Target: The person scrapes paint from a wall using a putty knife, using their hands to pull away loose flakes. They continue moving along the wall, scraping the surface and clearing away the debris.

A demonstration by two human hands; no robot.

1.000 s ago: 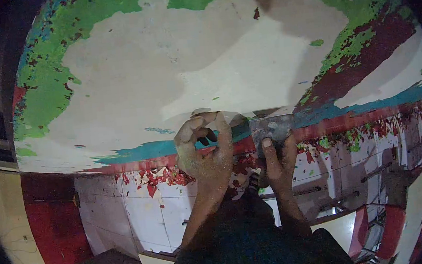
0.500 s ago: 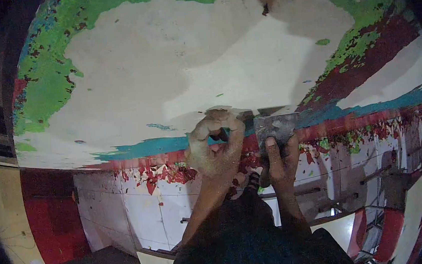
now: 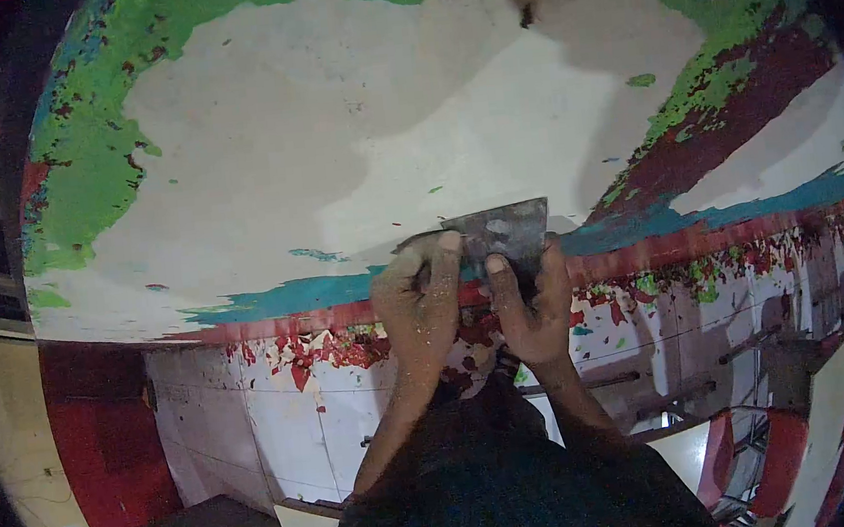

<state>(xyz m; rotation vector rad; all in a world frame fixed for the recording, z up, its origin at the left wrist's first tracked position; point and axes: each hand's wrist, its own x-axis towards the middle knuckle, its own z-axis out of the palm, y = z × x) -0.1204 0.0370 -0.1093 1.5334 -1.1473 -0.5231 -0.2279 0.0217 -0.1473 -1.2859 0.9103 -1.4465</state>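
A grey flat metal scraper plate (image 3: 502, 231) is gripped in my right hand (image 3: 536, 304), thumb on its near face. My left hand (image 3: 420, 299) is beside it, its fingers bent and its thumb side touching the plate's left edge. Both hands are just in front of a broad curved surface (image 3: 472, 149) with bare whitish patches, remains of green paint, and teal and red bands along its lower edge. The plate's upper edge lies over the whitish part. The far sides of both hands' fingers are hidden.
Red, white and green paint flakes (image 3: 334, 351) lie below the surface's edge on a pale floor (image 3: 285, 416). A dark red panel (image 3: 105, 432) stands at the left. Red and white shapes with metal bars (image 3: 775, 453) are at the lower right.
My right hand has moved left with the scraper plate, which is now tilted. My left hand, earlier curled in a ring apart from the plate, now meets its left edge.
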